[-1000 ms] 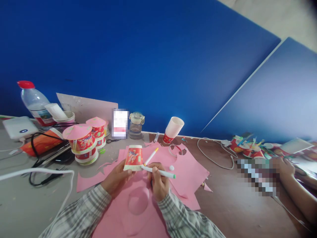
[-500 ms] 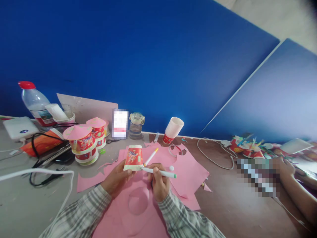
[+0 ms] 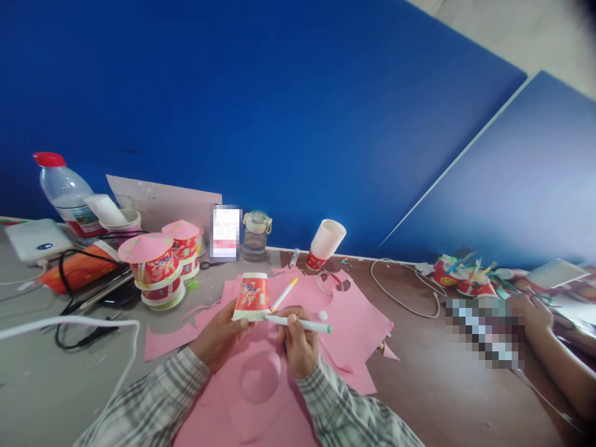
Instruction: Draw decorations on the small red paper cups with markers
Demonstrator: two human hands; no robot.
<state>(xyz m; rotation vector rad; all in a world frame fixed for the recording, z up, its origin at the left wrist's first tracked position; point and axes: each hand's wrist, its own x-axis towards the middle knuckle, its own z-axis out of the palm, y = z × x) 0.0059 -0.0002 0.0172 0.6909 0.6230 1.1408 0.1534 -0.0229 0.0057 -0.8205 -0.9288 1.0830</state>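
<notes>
A red paper cup [image 3: 251, 294] with a printed picture is gripped upside down in my left hand [image 3: 222, 335], its wide pale rim facing down. My right hand [image 3: 298, 343] is closed around a white marker [image 3: 302, 323] with a green end, and the marker's tip is at the lower right of the cup's rim. A second pen, white with a yellow end [image 3: 285, 293], slants up just beyond my right hand; whether my fingers hold it I cannot tell. Beneath both hands lie pink paper sheets [image 3: 358, 323], some with round cut-outs.
To the left are cup models with pink cone roofs [image 3: 151, 267], cables and a red-capped bottle [image 3: 69, 192]. A water jar [image 3: 256, 236] and stacked paper cups [image 3: 326, 242] stand behind the paper. Far right, another person's arm [image 3: 554, 347] rests near a power strip.
Almost nothing differs. Both hands, the cup and the marker keep nearly the same position.
</notes>
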